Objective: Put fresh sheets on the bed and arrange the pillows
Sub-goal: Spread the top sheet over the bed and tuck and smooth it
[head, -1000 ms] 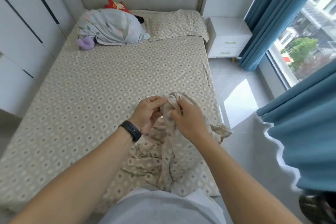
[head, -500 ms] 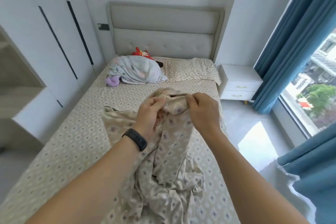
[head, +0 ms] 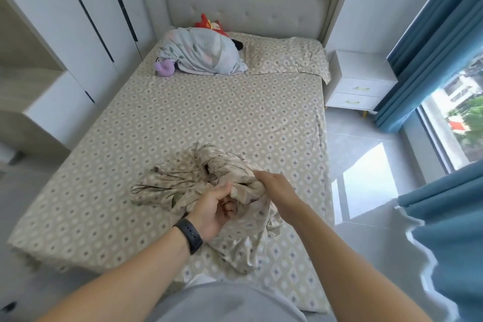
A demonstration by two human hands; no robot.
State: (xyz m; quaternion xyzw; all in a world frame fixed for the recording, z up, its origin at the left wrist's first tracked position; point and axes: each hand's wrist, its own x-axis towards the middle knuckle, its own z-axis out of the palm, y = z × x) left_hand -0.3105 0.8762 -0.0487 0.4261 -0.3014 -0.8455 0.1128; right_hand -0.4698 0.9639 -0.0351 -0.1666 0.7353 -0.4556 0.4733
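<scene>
We stand at the foot of the bed (head: 183, 123), which wears a beige sheet with little diamond shapes. A bunched-up cloth (head: 209, 178) with the same pattern lies on the sheet near us, at about 6 o'clock on the bed. Our left hand (head: 214, 210), with a black band (head: 190, 235) on its wrist, grasps a fold of this cloth between thumb and curled fingers. Our right hand (head: 274, 185) reaches in from 4 o'clock and touches the cloth too, but its fingers are hidden in the folds, so we cannot tell if it grips. Far up at 12 o'clock, by the padded headboard (head: 248, 8), a flat pillow (head: 285, 59) in the same beige cover lies on the right side. Just beside it on the left sits a pale grey bundle (head: 201, 53) with leaves on it, a red toy (head: 209, 25) poking out behind and a purple toy (head: 165, 67) in front. A white nightstand (head: 360, 81) stands at 2 o'clock, next to blue curtains (head: 431, 42).
</scene>
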